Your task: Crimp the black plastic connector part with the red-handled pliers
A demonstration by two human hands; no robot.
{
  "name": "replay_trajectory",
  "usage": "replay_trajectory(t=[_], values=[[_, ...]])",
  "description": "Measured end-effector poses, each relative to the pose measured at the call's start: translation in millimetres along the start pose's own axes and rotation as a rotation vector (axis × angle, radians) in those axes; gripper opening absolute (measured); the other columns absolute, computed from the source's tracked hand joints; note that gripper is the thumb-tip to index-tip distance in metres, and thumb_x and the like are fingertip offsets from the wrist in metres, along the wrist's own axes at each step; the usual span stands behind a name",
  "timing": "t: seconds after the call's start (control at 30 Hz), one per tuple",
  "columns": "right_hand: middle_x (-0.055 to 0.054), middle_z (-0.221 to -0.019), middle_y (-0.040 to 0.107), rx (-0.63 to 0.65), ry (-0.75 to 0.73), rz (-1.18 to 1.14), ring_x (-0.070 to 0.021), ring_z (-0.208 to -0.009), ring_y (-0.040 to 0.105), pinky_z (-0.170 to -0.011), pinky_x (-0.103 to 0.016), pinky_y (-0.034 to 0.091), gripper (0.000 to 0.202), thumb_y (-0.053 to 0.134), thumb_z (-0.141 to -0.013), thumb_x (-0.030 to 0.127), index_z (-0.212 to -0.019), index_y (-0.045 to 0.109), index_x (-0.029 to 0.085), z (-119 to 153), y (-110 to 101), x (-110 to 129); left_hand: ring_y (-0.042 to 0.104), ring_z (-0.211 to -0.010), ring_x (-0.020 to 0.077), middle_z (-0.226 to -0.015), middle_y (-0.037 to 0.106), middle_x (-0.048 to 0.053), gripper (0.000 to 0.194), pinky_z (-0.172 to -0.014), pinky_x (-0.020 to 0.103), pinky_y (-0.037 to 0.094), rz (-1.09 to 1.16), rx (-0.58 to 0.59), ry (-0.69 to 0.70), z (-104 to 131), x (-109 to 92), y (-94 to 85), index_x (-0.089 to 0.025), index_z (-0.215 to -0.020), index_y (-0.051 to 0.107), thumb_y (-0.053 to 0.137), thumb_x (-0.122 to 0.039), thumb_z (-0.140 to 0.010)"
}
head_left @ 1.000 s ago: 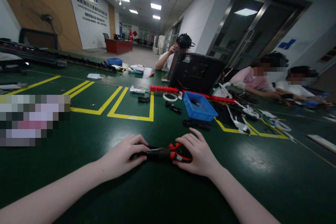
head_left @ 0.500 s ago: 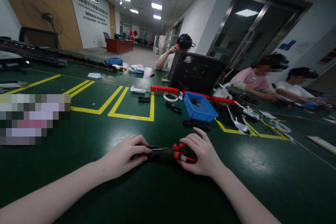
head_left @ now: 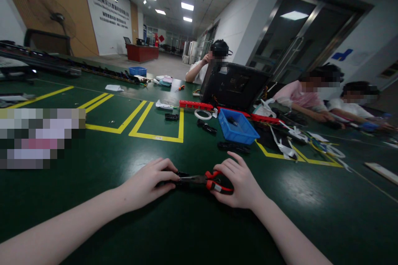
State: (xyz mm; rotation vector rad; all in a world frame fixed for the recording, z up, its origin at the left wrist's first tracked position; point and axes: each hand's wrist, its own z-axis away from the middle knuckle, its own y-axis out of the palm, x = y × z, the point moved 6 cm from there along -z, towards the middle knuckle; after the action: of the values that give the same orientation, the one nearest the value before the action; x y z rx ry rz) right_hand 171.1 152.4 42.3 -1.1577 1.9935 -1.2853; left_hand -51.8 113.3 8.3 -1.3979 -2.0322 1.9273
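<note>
My right hand (head_left: 238, 182) is closed round the red and black handles of long-nose pliers (head_left: 199, 179). The jaws point left and reach the fingertips of my left hand (head_left: 152, 182). That hand is closed on a small black part (head_left: 184, 173), mostly hidden by fingers and pliers, low over the green table (head_left: 192, 232). Whether the jaws grip the part, I cannot tell. Beyond my hands lie a long black piece (head_left: 233, 147), another black piece (head_left: 207, 127) and a small black block (head_left: 171, 116).
A blue bin (head_left: 238, 130) with a dark item inside stands ahead, near a white ring (head_left: 202, 114) and red strips (head_left: 195, 105). Behind it rises a large black case (head_left: 234, 87). White straps and wires (head_left: 292, 132) lie to the right. Several people sit across the table.
My hands and the pliers hold almost the same pose. The whole view has shifted slightly.
</note>
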Motion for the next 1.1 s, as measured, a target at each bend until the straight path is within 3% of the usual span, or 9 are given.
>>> replay_trajectory(t=[1.1], values=[[-0.005,-0.091,0.069,0.000,0.033,0.011,-0.0228,-0.085,0.064,-0.107,-0.055,0.035,0.039,0.069,-0.072,0.043,-0.103,0.060,0.021,0.7,-2.9,-4.4,0.056,-0.102,0.0222,-0.112,0.060,0.006,0.024,-0.088,0.039,0.049,0.007,-0.025,-0.005,0.0,-0.6,-1.0,-0.025,-0.112,0.068,0.058,-0.016,-0.092]])
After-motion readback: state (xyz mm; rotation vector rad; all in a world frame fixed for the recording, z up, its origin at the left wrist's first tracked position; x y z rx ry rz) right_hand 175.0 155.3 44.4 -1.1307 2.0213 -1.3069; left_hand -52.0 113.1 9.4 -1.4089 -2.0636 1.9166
